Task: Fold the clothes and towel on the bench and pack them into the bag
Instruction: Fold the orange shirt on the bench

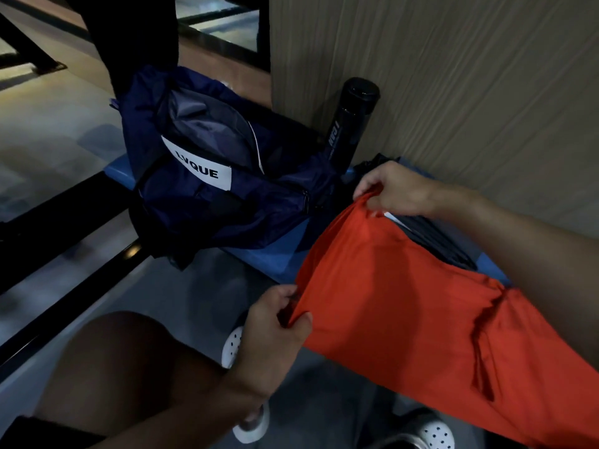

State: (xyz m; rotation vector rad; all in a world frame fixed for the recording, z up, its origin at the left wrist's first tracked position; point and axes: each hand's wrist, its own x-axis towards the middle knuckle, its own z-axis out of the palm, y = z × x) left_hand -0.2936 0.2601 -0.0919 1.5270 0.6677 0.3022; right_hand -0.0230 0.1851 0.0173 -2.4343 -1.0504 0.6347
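You have two hands in view: your left hand (275, 322) at lower centre and your right hand (398, 189) at centre right. Count one orange garment (405, 303), one dark grey cloth (434, 241), one navy bag (227, 205), one black bottle (350, 124), one blue worktop (275, 257), and two white shoes: left shoe (231, 346), right shoe (434, 432).

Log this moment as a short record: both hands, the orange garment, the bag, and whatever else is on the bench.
left hand: pinches the near corner of the orange fabric garment
right hand: pinches the far corner of the same edge
orange fabric garment: held spread between both hands, over the blue bench
navy blue nylon bag: on the bench, zip open, grey lining showing
dark grey cloth: on the bench, partly hidden by the garment
black cylindrical bottle: by the wall, beside the bag
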